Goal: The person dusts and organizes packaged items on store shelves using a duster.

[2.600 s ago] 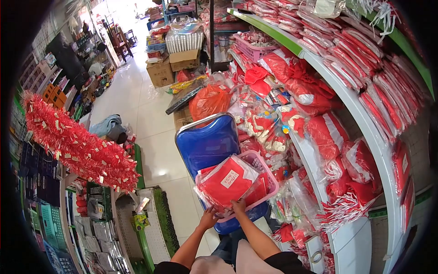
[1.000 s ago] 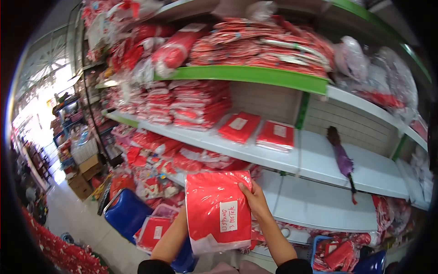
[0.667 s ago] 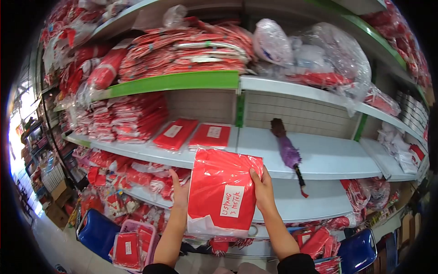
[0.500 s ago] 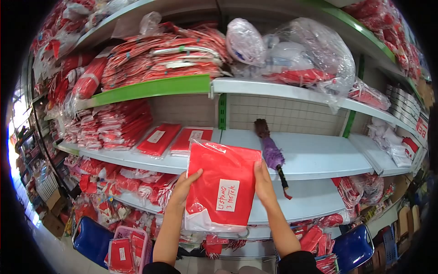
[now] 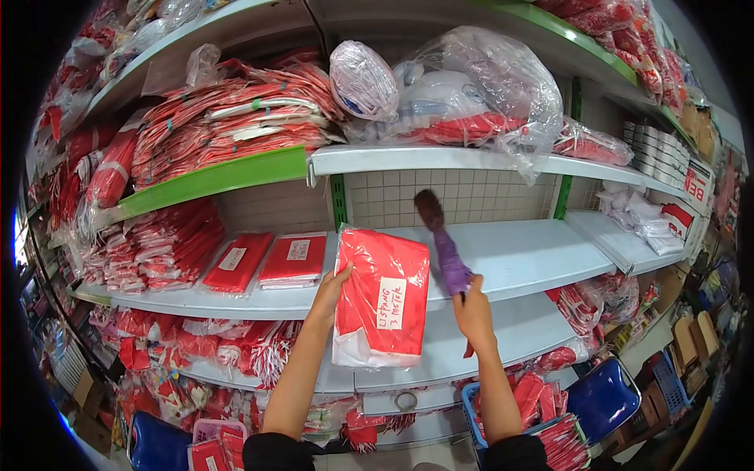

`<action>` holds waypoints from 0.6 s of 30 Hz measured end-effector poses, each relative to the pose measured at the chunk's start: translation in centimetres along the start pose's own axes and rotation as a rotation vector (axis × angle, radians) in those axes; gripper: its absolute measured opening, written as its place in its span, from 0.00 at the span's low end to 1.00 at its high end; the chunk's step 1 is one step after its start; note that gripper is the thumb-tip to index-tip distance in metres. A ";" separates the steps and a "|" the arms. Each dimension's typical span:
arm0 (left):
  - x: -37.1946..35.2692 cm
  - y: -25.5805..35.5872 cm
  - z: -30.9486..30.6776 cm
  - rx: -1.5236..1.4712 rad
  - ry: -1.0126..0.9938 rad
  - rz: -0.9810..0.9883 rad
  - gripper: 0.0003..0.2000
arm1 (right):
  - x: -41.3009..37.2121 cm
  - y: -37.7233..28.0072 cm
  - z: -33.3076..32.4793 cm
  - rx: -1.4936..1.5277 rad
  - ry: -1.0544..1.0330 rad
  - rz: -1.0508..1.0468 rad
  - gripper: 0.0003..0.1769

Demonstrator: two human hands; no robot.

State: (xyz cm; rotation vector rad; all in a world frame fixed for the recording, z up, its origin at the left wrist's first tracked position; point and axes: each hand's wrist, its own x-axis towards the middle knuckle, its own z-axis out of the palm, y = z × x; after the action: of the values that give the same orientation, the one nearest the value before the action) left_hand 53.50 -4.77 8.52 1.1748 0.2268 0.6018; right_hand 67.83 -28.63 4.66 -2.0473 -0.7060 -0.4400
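My left hand (image 5: pixel 333 292) grips the left edge of a clear plastic packet (image 5: pixel 369 314) of folded red and white cloth with a handwritten label. My right hand (image 5: pixel 473 310) is closed round the handle of a purple duster (image 5: pixel 449 255), whose dark brown tip points up and to the left over the middle shelf (image 5: pixel 510 255). Left of the held packet, two labelled red packets lie side by side on the same shelf: one (image 5: pixel 238 265) slanted, the other (image 5: pixel 292 259) straighter.
Stacked red packets (image 5: pixel 169 247) fill the middle shelf's left end. Above are a pile of flat packets (image 5: pixel 236 118) and large clear bags (image 5: pixel 471 94). Blue stools (image 5: pixel 603 399) and a blue basket (image 5: pixel 472 408) stand low down.
My right hand has let go of the packet and taken hold of the duster's handle. The packet now hangs from my left hand alone. The view has shifted right.
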 end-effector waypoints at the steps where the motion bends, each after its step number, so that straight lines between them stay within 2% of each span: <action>1: 1.0 -0.5 -0.3 -0.028 -0.007 -0.007 0.16 | -0.9 0.5 -0.1 0.117 0.099 0.005 0.19; 6: 5.9 -3.6 -2.2 -0.113 -0.081 -0.042 0.19 | -8.0 1.4 1.1 0.618 -0.057 0.198 0.15; 8: 8.4 -5.7 -2.8 -0.237 -0.186 -0.055 0.19 | -11.4 1.6 1.7 0.538 -0.395 0.282 0.24; 10: 9.4 -6.8 -2.0 -0.274 -0.161 0.109 0.20 | -13.6 -0.6 0.8 0.514 -0.495 0.036 0.21; 11: 8.9 -6.6 -1.6 -0.180 -0.081 0.017 0.23 | -13.8 -0.4 1.0 0.507 -0.444 0.062 0.21; 13: 8.4 -6.2 -1.4 -0.188 -0.080 0.057 0.25 | -14.2 -0.1 1.4 0.498 -0.353 0.123 0.20; 16: 8.8 -7.2 -2.4 -0.135 -0.054 0.113 0.28 | -13.3 1.0 1.7 0.533 -0.385 0.405 0.20; 18: 10.8 -8.6 -4.1 -0.015 -0.012 0.162 0.26 | -13.2 -0.1 0.7 0.702 -0.590 0.357 0.18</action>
State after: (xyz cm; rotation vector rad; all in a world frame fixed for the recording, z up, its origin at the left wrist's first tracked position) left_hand 63.23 2.35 0.62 1.1890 0.1172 0.7368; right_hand 57.51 -32.15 -2.90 -1.5548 -0.6819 0.5757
